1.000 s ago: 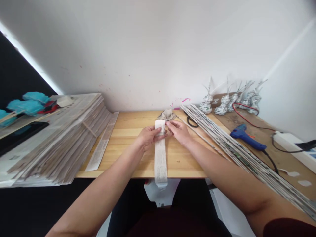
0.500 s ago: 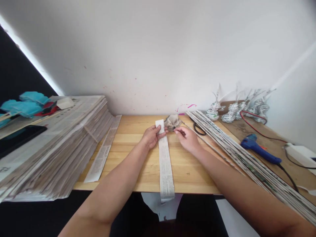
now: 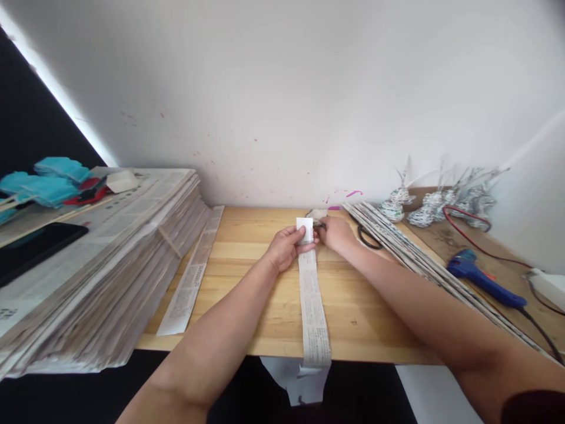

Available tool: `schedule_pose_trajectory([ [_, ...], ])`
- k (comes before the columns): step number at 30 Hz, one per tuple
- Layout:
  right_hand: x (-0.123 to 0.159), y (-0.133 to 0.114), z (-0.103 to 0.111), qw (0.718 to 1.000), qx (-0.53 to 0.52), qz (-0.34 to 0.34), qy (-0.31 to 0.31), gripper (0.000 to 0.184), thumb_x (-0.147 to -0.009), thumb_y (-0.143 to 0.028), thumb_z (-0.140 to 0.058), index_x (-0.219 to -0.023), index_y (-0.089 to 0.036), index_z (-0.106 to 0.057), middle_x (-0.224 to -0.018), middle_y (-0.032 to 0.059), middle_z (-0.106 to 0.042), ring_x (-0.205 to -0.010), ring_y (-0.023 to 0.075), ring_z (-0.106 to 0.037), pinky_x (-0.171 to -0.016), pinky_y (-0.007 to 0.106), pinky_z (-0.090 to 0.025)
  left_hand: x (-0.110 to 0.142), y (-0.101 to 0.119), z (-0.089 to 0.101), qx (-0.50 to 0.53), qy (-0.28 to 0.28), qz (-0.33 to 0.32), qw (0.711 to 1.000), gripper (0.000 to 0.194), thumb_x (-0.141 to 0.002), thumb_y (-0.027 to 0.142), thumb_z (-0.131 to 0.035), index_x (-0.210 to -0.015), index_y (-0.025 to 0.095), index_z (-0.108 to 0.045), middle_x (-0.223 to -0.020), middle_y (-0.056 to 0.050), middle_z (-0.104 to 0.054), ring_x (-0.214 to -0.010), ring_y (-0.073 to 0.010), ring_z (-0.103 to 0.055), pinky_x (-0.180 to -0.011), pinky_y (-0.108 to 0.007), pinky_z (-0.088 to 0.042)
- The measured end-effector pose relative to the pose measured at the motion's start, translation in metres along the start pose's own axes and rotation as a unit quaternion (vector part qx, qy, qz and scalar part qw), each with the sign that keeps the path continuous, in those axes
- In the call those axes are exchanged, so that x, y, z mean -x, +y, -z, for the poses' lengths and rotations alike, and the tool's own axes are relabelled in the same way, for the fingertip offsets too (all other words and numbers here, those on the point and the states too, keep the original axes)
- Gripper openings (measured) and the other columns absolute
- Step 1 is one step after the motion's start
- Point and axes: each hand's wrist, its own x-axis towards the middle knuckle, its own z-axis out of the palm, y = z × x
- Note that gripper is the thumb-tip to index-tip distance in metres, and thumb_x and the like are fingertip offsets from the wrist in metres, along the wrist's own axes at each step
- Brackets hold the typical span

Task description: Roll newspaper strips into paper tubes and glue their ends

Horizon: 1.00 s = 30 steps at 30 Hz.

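Observation:
A long strip of newspaper point(image 3: 312, 300) runs toward me over the wooden table, its near end hanging past the front edge. My left hand point(image 3: 286, 246) pinches the far end of this strip, thumb on top and fingers beneath. Just right of it, my right hand point(image 3: 336, 234) reaches to a crumpled grey cloth point(image 3: 316, 215) and covers part of it. The right fingers are curled together and touch or nearly touch the cloth; what lies between them is hidden.
A tall newspaper stack point(image 3: 150, 253) with a phone point(image 3: 48, 247) stands left, beside another paper strip point(image 3: 194, 271). To the right lie rolled paper sticks point(image 3: 397, 253), black-handled scissors point(image 3: 368, 237), a blue glue gun point(image 3: 485, 280) and woven paper pieces point(image 3: 424, 209).
My right hand has moved in over the cloth, closer to the left hand. The left hand keeps its hold on the strip. The whole view has shifted slightly.

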Motion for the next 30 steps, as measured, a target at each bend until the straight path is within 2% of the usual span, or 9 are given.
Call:
schedule_pose_trajectory([
  [5, -0.019, -0.010, -0.011, 0.997, -0.008, -0.063, 0.034, 0.020, -0.081, -0.029, -0.055, -0.077, -0.017, -0.071, -0.079, 0.0132, -0.071, -0.079, 0.0279, -0.065, -0.065, 0.033, -0.039, 0.000, 0.000, -0.002, -0.006, -0.006, 0.006, 1.000, 0.014, -0.089, 0.019, -0.059, -0.091, 0.009, -0.068, -0.090, -0.012, -0.073, -0.075, -0.0167, -0.072, -0.068, -0.024, -0.059],
  [8, -0.022, -0.016, -0.014, 0.997, -0.034, -0.064, 0.030, 0.017, -0.080, -0.027, -0.057, -0.077, -0.017, -0.070, -0.078, 0.0117, -0.071, -0.077, 0.0254, -0.065, -0.064, 0.031, -0.039, -0.002, -0.001, -0.002, -0.012, -0.009, 0.007, 1.000, 0.014, -0.088, 0.022, -0.062, -0.092, 0.010, -0.067, -0.087, -0.012, -0.074, -0.074, -0.0170, -0.072, -0.068, -0.025, -0.059],
  [13, -0.021, -0.017, -0.013, 0.994, -0.083, -0.061, 0.026, 0.018, -0.077, -0.026, -0.062, -0.063, -0.016, -0.066, -0.066, 0.0101, -0.067, -0.075, 0.0237, -0.064, -0.064, 0.030, -0.038, -0.003, -0.002, -0.001, -0.019, -0.010, 0.011, 1.000, 0.019, -0.087, 0.027, -0.065, -0.095, 0.010, -0.066, -0.082, -0.012, -0.074, -0.072, -0.0177, -0.072, -0.069, -0.028, -0.060],
  [18, -0.013, -0.010, -0.010, 0.980, -0.163, -0.095, 0.068, 0.012, -0.075, -0.031, -0.067, -0.079, -0.019, -0.069, -0.078, 0.0063, -0.071, -0.077, 0.0223, -0.065, -0.066, 0.030, -0.045, -0.003, -0.002, -0.001, -0.029, 0.003, 0.008, 1.000, 0.018, -0.086, 0.025, -0.065, -0.095, 0.010, -0.067, -0.085, -0.012, -0.074, -0.072, -0.0176, -0.071, -0.064, -0.026, -0.058],
  [20, -0.003, -0.011, -0.005, 0.954, -0.266, -0.121, 0.063, 0.018, -0.075, -0.037, -0.068, -0.080, -0.019, -0.068, -0.076, 0.0051, -0.071, -0.066, 0.0186, -0.064, -0.058, 0.028, -0.045, -0.003, -0.002, -0.001, -0.034, 0.011, 0.004, 0.999, 0.017, -0.085, 0.023, -0.066, -0.095, 0.010, -0.069, -0.088, -0.012, -0.074, -0.073, -0.0169, -0.071, -0.064, -0.025, -0.058],
  [23, 0.020, -0.013, 0.005, 0.873, -0.453, -0.181, 0.000, 0.036, -0.077, -0.052, -0.065, -0.068, -0.018, -0.064, -0.061, 0.0037, -0.065, -0.047, 0.0117, -0.053, -0.041, 0.023, -0.035, -0.003, -0.004, -0.002, -0.044, 0.012, 0.003, 0.999, 0.019, -0.082, 0.023, -0.069, -0.095, 0.009, -0.070, -0.088, -0.011, -0.074, -0.075, -0.0159, -0.071, -0.067, -0.023, -0.057],
  [25, 0.035, -0.013, 0.010, 0.827, -0.523, -0.201, -0.047, 0.040, -0.076, -0.056, -0.066, -0.068, -0.016, -0.064, -0.058, 0.0031, -0.063, -0.043, 0.0088, -0.048, -0.037, 0.021, -0.029, -0.002, -0.005, -0.003, -0.053, -0.006, 0.006, 0.999, 0.024, -0.080, 0.026, -0.072, -0.095, 0.008, -0.071, -0.088, -0.012, -0.074, -0.077, -0.0161, -0.070, -0.069, -0.024, -0.057],
  [27, 0.045, -0.011, 0.013, 0.801, -0.563, -0.197, -0.058, 0.039, -0.074, -0.055, -0.069, -0.073, -0.016, -0.066, -0.060, 0.0027, -0.063, -0.045, 0.0077, -0.049, -0.039, 0.019, -0.030, 0.000, -0.007, -0.005, -0.062, -0.016, 0.011, 0.998, 0.029, -0.076, 0.030, -0.075, -0.095, 0.008, -0.071, -0.089, -0.013, -0.074, -0.077, -0.0168, -0.070, -0.070, -0.025, -0.057],
  [30, 0.051, -0.005, 0.012, 0.785, -0.596, -0.162, -0.053, 0.037, -0.070, -0.052, -0.074, -0.078, -0.016, -0.068, -0.069, 0.0025, -0.065, -0.053, 0.0088, -0.054, -0.044, 0.019, -0.035, 0.003, -0.007, -0.008, -0.079, -0.005, 0.013, 0.997, 0.033, -0.072, 0.032, -0.078, -0.095, 0.010, -0.071, -0.091, -0.012, -0.074, -0.076, -0.0174, -0.070, -0.068, -0.026, -0.057],
])
